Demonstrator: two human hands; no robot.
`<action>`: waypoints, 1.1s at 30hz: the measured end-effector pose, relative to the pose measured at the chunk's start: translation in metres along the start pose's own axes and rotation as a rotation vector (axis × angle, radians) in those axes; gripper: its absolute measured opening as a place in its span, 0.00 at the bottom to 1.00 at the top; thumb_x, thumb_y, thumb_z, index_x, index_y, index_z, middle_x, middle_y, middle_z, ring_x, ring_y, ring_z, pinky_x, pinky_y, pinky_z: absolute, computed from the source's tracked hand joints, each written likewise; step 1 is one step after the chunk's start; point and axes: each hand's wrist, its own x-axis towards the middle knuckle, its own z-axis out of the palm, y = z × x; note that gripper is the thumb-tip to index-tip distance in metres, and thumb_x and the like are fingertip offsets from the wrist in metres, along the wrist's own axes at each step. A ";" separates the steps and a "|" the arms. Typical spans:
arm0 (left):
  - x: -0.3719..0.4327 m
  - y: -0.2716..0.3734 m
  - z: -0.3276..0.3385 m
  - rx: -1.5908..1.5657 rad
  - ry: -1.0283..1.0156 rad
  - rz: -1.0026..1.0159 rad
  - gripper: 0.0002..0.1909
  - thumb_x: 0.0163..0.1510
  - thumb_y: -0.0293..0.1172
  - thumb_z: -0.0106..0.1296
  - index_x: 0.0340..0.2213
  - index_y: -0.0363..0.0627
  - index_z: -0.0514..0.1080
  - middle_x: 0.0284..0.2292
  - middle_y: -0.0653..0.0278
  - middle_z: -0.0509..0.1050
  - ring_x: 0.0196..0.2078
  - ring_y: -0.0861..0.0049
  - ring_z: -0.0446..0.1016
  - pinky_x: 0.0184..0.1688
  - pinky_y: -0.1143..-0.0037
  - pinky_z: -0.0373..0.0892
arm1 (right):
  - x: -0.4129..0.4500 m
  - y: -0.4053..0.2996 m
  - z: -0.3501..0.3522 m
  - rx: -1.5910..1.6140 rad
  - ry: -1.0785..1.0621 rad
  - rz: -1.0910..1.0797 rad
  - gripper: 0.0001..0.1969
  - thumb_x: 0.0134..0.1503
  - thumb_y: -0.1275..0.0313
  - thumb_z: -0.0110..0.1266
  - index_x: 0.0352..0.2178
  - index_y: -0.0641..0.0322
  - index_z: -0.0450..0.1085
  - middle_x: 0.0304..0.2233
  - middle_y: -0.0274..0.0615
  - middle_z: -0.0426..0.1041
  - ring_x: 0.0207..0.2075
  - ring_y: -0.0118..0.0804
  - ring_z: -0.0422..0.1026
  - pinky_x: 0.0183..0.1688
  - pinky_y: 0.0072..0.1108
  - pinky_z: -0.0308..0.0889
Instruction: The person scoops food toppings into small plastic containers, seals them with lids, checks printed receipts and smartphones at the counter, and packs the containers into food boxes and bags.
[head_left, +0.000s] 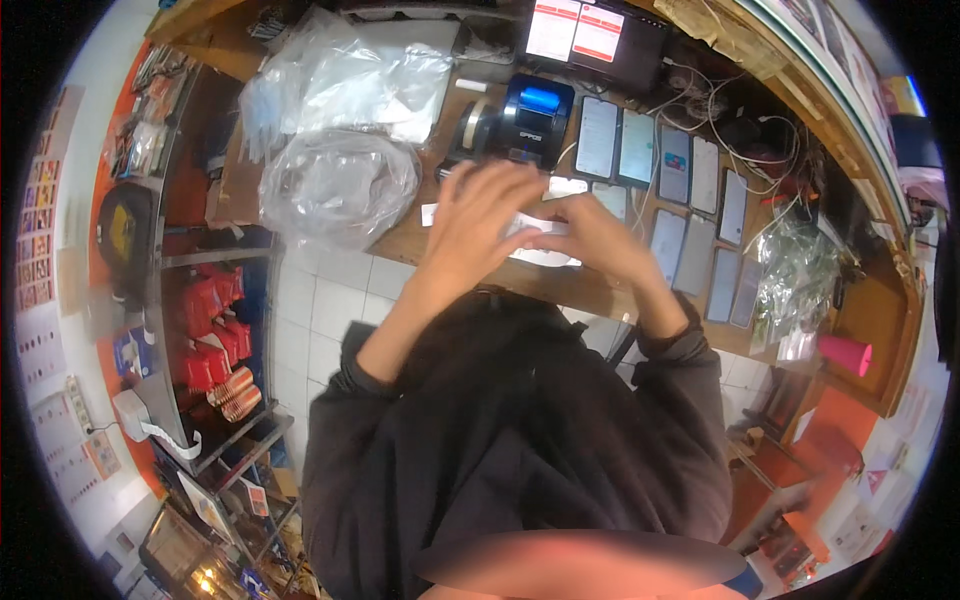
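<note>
Both my hands meet over the near edge of the wooden desk. My right hand (598, 234) pinches a small white paper (541, 227) between thumb and curled fingers. The thumb of my left hand (480, 214) reaches to the same paper, its fingers spread and slightly blurred; whether it also grips the paper I cannot tell. More white paper (547, 256) lies under the hands, partly hidden. Just beyond my left hand stands a black receipt printer (523, 135) with a blue part on top. A roll of tape (474, 126) sits beside it.
Several smartphones (598, 139) lie in rows to the right, with white cables (718, 120) among them. Clear plastic bags (341, 184) cover the desk's left part; more plastic packaging (799, 262) lies at right, near a pink cup (846, 355). A screen (592, 37) stands at the back.
</note>
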 end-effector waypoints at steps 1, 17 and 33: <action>0.000 -0.003 0.003 -0.029 -0.130 0.060 0.15 0.48 0.35 0.55 0.38 0.45 0.70 0.38 0.57 0.72 0.44 0.67 0.68 0.54 0.66 0.55 | -0.003 0.000 -0.002 -0.152 -0.012 -0.021 0.16 0.48 0.64 0.60 0.34 0.66 0.73 0.23 0.48 0.73 0.25 0.40 0.70 0.33 0.27 0.64; -0.006 0.005 -0.003 0.007 -0.143 0.539 0.05 0.49 0.31 0.53 0.29 0.46 0.71 0.29 0.71 0.74 0.33 0.75 0.72 0.46 0.71 0.62 | -0.047 0.007 -0.002 -0.133 0.356 -0.317 0.10 0.56 0.71 0.49 0.25 0.67 0.66 0.21 0.44 0.66 0.24 0.39 0.66 0.28 0.26 0.62; 0.025 0.024 0.004 -1.333 0.901 -0.647 0.07 0.56 0.33 0.49 0.31 0.41 0.68 0.28 0.72 0.71 0.32 0.91 0.66 0.35 0.85 0.62 | -0.011 0.000 0.039 0.091 0.545 0.043 0.19 0.42 0.65 0.65 0.35 0.61 0.69 0.36 0.39 0.71 0.43 0.40 0.62 0.51 0.30 0.49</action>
